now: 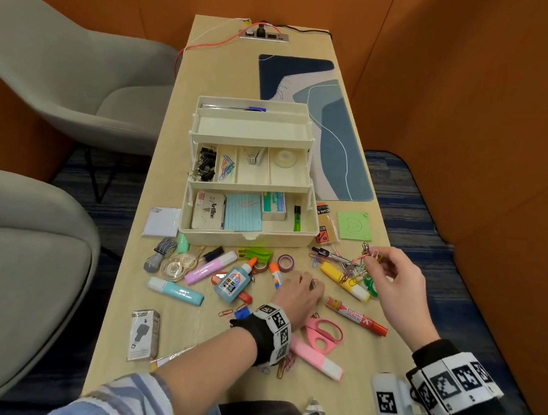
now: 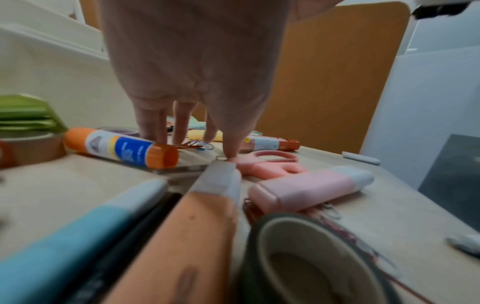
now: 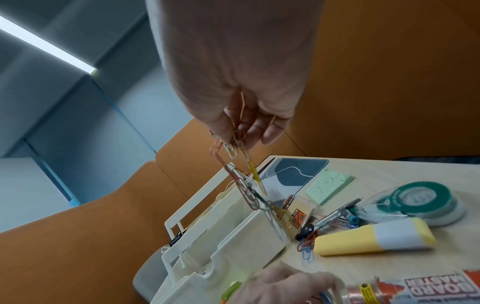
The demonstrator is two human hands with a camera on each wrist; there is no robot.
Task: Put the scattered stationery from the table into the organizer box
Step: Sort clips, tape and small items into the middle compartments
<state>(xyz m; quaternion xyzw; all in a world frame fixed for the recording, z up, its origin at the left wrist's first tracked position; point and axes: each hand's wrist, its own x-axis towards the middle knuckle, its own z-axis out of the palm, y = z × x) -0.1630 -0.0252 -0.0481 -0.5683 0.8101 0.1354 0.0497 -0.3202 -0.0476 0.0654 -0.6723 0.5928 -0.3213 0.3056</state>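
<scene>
Stationery lies scattered on the wooden table (image 1: pixel 213 72) in front of the cream organizer box (image 1: pixel 245 235), which stands open in stepped tiers. Your right hand (image 1: pixel 397 284) is raised above the table, fingers curled, pinching a tangled chain of coloured paper clips (image 3: pixel 241 170) that dangles toward the box's right edge. Your left hand (image 1: pixel 296 296) presses down on the table with fingers bent, fingertips (image 2: pixel 231 152) touching small clips beside the pink scissors (image 1: pixel 322 334); you cannot tell whether it grips anything. Readable writing: "Artline" on a tin (image 1: pixel 208 211) in the bottom tier, "BOARD MASTER" on the red marker (image 1: pixel 356 315) near your left hand, and "Elmer's" on the blue glue bottle (image 1: pixel 232 280). A yellow highlighter (image 1: pixel 343 279) lies beneath the hanging clips, and a green sticky pad (image 1: pixel 355 226) sits right of the box.
</scene>
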